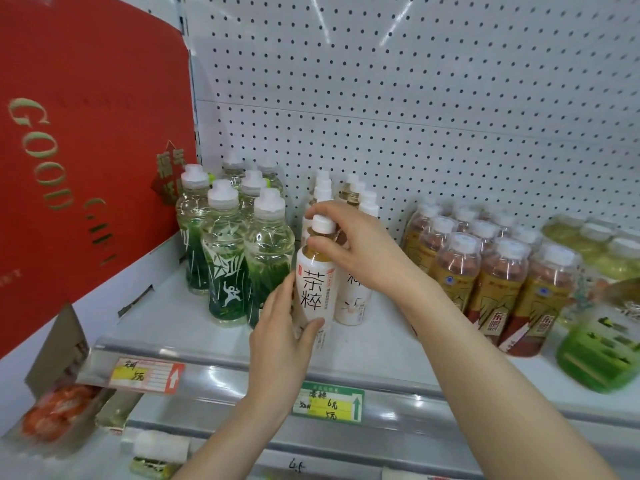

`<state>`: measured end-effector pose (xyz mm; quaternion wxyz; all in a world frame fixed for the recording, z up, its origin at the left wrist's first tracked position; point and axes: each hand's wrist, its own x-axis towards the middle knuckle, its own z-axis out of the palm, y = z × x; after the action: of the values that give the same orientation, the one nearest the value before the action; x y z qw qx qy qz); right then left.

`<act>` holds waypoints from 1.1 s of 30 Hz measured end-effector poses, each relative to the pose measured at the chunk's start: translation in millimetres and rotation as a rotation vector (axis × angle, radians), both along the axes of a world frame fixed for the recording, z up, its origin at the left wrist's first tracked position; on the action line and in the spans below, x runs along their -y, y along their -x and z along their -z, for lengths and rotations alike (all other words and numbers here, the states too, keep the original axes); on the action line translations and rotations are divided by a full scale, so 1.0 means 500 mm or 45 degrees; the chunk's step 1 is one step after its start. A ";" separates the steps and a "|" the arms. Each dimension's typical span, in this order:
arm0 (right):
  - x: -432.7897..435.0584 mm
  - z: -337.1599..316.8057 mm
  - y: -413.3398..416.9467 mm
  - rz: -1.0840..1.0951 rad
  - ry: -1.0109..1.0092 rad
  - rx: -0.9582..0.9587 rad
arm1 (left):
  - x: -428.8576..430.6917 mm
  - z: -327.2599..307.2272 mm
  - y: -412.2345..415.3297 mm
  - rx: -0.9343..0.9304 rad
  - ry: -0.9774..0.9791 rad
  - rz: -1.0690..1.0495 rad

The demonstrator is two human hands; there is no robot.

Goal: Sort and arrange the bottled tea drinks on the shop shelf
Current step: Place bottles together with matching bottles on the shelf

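Note:
A white-labelled tea bottle with black characters and a white cap stands upright at the front of the shelf. My left hand wraps its lower body from the left. My right hand pinches its neck just under the cap. A second white-labelled bottle stands right behind it, partly hidden by my right hand, with more of the same kind in rows behind.
Clear bottles with green labels stand to the left. Amber bottles with yellow-red labels fill the right, with green-yellow bottles beyond. A red gift box leans at the far left. Price tags line the shelf rail.

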<state>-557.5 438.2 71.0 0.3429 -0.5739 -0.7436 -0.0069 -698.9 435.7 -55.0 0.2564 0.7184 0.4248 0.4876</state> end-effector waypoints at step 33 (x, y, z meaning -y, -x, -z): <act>-0.362 -0.195 0.014 0.025 0.622 0.581 | -0.249 -0.236 0.222 -0.166 -0.115 -0.295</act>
<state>-564.7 619.1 168.6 0.0197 -0.6299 -0.7754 0.0398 -809.8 560.3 63.1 0.1377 0.7054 0.4985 0.4848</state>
